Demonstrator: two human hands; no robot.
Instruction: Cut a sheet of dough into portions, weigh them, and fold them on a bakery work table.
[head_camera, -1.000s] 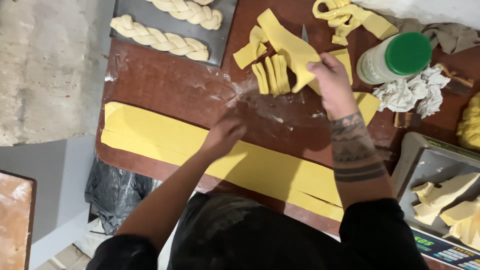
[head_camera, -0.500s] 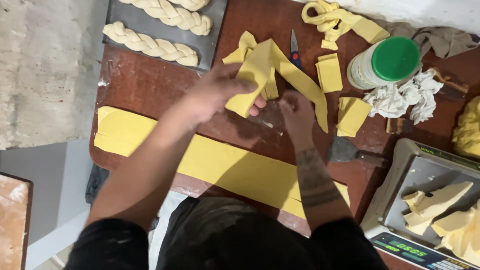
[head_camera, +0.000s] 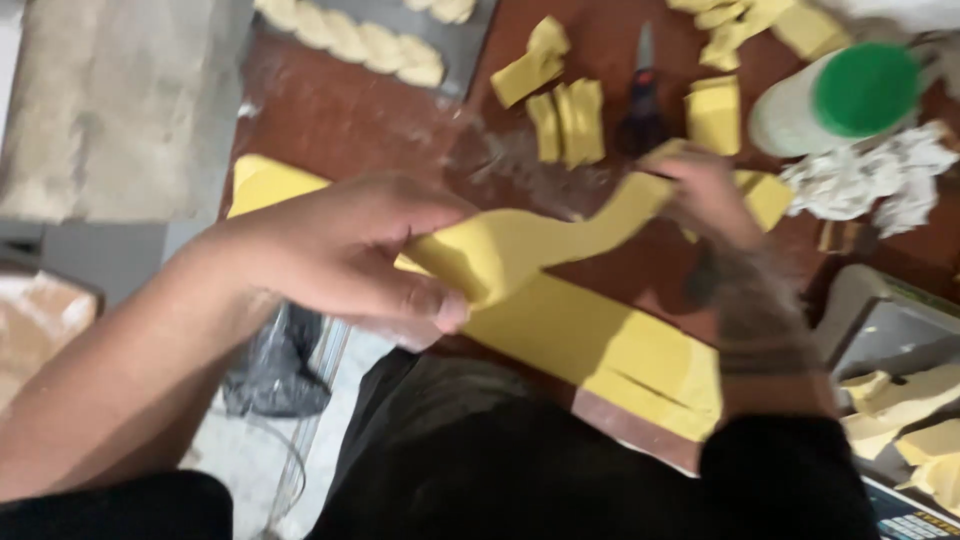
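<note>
- While a long flat sheet of yellow dough (head_camera: 600, 345) still lies uncut along the near edge of the brown worktop (head_camera: 330, 120), much work looks left, to my eye; it is the largest piece in sight.
- On a dark tray (head_camera: 478, 45) at the far edge rests a finished braided loaf (head_camera: 350, 40), so at least one plait is done.
- The dough strip (head_camera: 540, 240) in hand is stretched above the sheet, between both hands, wide at the left end and narrowing to the right.
- The left hand (head_camera: 350, 255) is closed on the strip's broad end, thumb below and fingers curled over the top.
- The right hand (head_camera: 705, 195) is blurred; it pinches the narrow end, fingers drawn close together.
- Short cut dough pieces (head_camera: 570, 120) lie on the worktop beyond the hands, not yet plaited.
- A green-lidded white tub (head_camera: 850, 95) stands far right, beside crumpled paper (head_camera: 870, 185).
- A small knife (head_camera: 642, 95) lies among the pieces, touched by neither hand.
</note>
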